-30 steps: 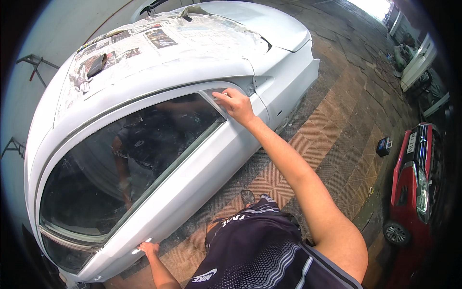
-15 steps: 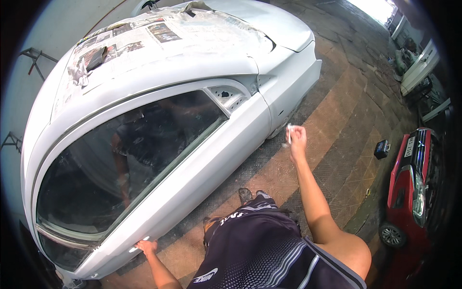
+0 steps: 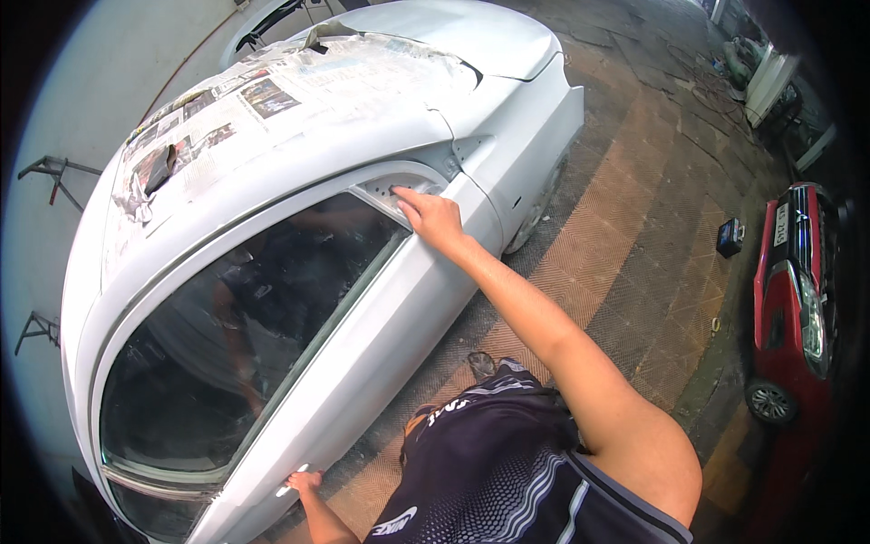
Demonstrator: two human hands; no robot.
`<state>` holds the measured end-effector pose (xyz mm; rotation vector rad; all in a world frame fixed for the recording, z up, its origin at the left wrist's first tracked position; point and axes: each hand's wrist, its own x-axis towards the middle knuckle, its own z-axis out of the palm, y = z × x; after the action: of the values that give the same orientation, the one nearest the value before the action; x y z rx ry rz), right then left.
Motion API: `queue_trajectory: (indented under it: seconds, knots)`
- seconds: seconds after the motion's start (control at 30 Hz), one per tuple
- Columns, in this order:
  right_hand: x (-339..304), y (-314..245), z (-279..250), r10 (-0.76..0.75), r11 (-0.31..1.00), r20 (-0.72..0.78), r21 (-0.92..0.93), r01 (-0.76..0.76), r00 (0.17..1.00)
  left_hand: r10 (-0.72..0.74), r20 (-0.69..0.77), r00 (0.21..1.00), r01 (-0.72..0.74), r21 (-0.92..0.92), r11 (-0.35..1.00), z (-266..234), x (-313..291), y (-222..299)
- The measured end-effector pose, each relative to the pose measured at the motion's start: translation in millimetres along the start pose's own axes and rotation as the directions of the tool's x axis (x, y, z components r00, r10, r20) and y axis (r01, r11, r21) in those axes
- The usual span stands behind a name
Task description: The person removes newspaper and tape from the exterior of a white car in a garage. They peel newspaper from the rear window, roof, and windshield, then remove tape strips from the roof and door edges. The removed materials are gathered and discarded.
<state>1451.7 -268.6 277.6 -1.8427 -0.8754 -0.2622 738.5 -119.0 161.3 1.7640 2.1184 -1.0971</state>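
A white car door (image 3: pixel 362 340) with a dark window (image 3: pixel 254 326) fills the left and middle of the view. Low on this door, my left hand (image 3: pixel 308 480) is closed on the white door handle (image 3: pixel 284 491), whose ends show on either side of my fingers. My right arm reaches up to the window's front corner. There my right hand (image 3: pixel 437 218) touches the bare triangular mirror mount (image 3: pixel 376 191), which has small holes. Its thumb and forefinger are close together at the mount; what they pinch, if anything, is hidden.
Newspaper sheets (image 3: pixel 313 86) cover the windscreen and roof, with a dark folded piece (image 3: pixel 160 170) on top. A red car (image 3: pixel 788 290) stands at the right, near a small black box (image 3: pixel 729 238) on the tiled floor (image 3: pixel 625 272). Metal stands (image 3: pixel 56 172) are along the left wall.
My right hand, which held a small white piece out over the floor, has moved left to the mirror mount. My left hand stays at the handle. The view has shifted slightly.
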Motion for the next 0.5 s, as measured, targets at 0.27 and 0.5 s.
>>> queue_trajectory:
  seconds: [0.27, 0.5]
  knots:
    - [-31.1, 16.0, -6.2, -0.053, 0.983, -0.195, 0.160, 0.085, 0.979, -0.052, -0.006, 0.999, 0.051, -0.022, 0.998, 11.2, 12.8, 0.3]
    - [-172.6, 108.5, -65.7, 0.793, 0.066, 0.229, 0.889, -0.453, 0.564, -0.060, 0.079, 0.995, 0.058, 0.026, 0.998, 7.6, 8.6, -6.4]
